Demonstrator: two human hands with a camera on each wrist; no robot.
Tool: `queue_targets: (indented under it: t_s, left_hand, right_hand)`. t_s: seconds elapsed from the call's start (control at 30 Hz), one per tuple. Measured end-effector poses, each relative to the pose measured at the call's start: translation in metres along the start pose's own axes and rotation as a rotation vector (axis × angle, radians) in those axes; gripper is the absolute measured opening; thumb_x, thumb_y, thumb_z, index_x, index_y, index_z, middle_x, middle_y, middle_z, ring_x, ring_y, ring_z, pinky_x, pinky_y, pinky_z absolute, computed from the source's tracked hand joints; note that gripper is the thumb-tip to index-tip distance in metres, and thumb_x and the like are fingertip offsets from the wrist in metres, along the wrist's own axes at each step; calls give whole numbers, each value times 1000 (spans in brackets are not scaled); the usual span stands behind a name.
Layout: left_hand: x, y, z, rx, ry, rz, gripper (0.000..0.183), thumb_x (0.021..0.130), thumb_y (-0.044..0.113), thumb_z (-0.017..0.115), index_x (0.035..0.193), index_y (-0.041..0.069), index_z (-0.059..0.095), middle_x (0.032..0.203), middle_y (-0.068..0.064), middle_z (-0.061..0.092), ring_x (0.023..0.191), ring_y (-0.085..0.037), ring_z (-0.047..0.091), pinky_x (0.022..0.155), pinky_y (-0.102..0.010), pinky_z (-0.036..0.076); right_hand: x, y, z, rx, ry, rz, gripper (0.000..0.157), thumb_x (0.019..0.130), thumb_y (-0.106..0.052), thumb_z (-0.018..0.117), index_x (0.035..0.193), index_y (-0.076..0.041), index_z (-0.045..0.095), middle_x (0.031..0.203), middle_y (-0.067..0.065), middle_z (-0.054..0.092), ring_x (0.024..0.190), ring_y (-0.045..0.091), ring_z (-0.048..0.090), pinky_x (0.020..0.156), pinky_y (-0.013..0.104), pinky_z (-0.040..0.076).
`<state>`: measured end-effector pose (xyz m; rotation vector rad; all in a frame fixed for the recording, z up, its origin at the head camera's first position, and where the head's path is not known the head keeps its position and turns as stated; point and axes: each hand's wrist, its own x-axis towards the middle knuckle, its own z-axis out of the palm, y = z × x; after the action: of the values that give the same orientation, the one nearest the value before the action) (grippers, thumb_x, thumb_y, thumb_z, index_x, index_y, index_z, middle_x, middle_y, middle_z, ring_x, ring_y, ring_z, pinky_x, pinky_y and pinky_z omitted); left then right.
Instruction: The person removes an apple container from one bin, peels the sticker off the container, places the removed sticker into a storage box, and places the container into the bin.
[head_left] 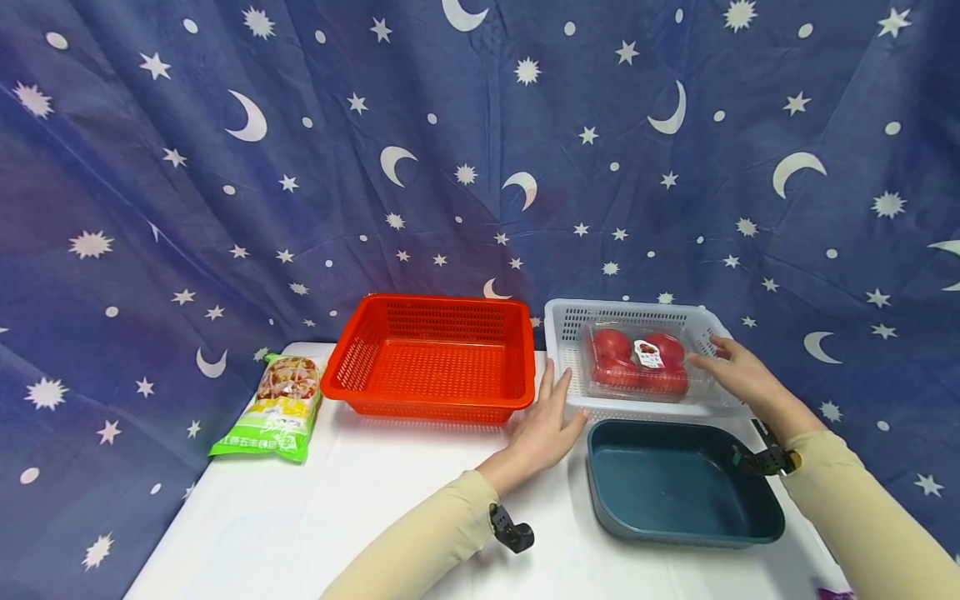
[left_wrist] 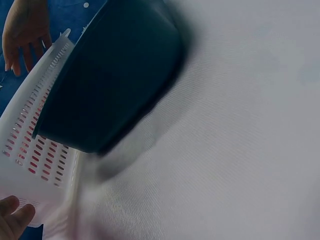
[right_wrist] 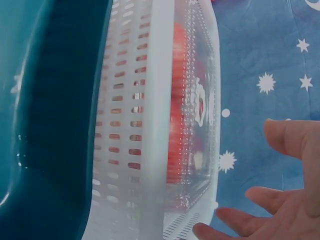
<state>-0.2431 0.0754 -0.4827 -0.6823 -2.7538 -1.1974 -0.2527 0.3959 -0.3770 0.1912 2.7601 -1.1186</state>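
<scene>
Beige sleeves extend toward the far-right white basket, whose walls probably steady the fruit box, with left hand and right hand spread, gripping nothing.

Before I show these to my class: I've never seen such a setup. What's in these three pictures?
There is no machine, only a person's bare left hand and right hand. The wide picture comes from a head-worn camera; the second from the left wrist camera, the third from the right wrist camera. On the white table are a printed bag, a red basket, a teal tub and a white basket, which contains a clear pack of red fruit. The left hand is by the white basket's near left corner, the right by its right side. Both look open; neither appears to hold anything.
</scene>
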Motion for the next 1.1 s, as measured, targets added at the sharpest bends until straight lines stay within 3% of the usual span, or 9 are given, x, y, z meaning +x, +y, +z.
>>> queue_targets:
  t_s: [0.3, 0.53, 0.67, 0.9, 1.1]
  left_hand:
    - [6, 0, 6, -92, 23, -25, 74, 102, 41, 57, 163, 13, 26, 172, -8, 3, 138, -37, 48, 110, -58, 41]
    - [8, 1, 12, -200, 105, -48, 60, 102, 35, 57, 153, 10, 38, 171, -8, 10, 145, -34, 39, 114, -53, 37]
    - [7, 0, 16, -274, 134, -56, 48, 102, 30, 60, 142, 12, 43, 171, -5, 11, 144, -31, 40, 110, -47, 42]
    - [6, -4, 21, -401, 143, -55, 37, 102, 26, 63, 131, 13, 44, 172, 1, 8, 139, -25, 43, 95, -25, 53]
    - [6, -6, 26, -491, 171, -30, 35, 101, 21, 64, 126, 14, 42, 171, -1, 10, 144, -28, 39, 92, -26, 55]
  right_hand:
    - [14, 5, -9, 81, -59, 62, 102, 102, -60, 47, 158, 8, -6, 158, 43, -1, 142, 64, 10, 105, 79, 24]
    - [24, 8, -18, 170, -106, 113, 104, 103, -59, 47, 157, 6, -13, 160, 40, -10, 143, 64, 4, 109, 76, 23]
    - [31, 12, -21, 218, -131, 146, 106, 102, -61, 47, 156, 5, -15, 160, 39, -12, 143, 65, 4, 109, 75, 25]
    - [44, 18, -26, 258, -178, 161, 107, 101, -62, 46, 156, 5, -16, 160, 38, -14, 143, 65, 2, 108, 75, 26]
    - [53, 24, -31, 312, -206, 194, 104, 102, -61, 47, 158, 2, -15, 160, 39, -10, 144, 63, 6, 109, 72, 30]
